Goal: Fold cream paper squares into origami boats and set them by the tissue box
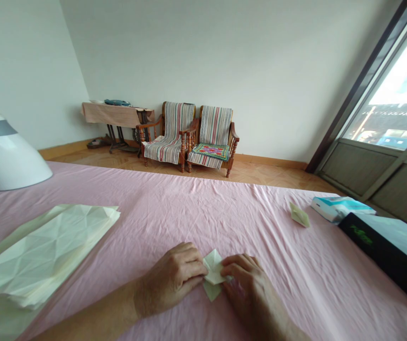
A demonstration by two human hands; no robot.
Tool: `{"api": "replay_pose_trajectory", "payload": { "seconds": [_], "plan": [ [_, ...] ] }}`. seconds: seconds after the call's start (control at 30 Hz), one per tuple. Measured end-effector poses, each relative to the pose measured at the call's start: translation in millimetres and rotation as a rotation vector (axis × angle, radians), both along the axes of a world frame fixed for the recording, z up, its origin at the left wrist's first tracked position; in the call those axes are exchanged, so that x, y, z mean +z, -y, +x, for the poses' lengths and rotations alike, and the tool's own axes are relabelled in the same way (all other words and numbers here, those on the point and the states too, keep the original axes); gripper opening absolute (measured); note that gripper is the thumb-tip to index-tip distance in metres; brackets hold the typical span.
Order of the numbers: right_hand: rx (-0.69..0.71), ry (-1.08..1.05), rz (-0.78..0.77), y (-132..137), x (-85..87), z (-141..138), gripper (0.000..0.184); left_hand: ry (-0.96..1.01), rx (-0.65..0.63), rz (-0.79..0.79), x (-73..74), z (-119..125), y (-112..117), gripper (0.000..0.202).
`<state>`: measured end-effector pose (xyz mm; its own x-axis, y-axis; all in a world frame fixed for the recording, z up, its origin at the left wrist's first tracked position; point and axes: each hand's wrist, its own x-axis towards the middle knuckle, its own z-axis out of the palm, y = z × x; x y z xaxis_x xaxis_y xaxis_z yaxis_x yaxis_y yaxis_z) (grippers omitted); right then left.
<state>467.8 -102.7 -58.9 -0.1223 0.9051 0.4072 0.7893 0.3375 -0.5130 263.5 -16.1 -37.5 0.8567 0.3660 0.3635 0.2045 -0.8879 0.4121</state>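
A small folded piece of pale paper (213,271) lies on the pink tablecloth (189,208) near the front edge. My left hand (173,277) pinches its left side with curled fingers. My right hand (249,284) presses and pinches its right side, fingers closed on the paper. Part of the paper is hidden under both sets of fingers.
A stack of creased pale paper sheets (43,251) lies at the left. A white rounded appliance (4,154) stands far left. Another folded paper piece (299,214), a white-and-teal box (341,207) and a dark box (391,253) sit at the right. Two striped chairs (192,137) stand by the wall.
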Motion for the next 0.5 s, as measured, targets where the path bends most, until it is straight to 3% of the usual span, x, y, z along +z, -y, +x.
{"api": "replay_pose_trajectory", "payload": {
  "seconds": [0.23, 0.5],
  "plan": [
    [-0.043, -0.019, -0.030, -5, -11.6, 7, 0.012, 0.044, 0.061, -0.068, -3.3, 2, -4, 0.014],
    [-0.116, -0.137, -0.087, -8, -9.7, 6, 0.014, 0.126, 0.173, -0.227, -6.9, 3, -6, 0.026]
  ]
}}
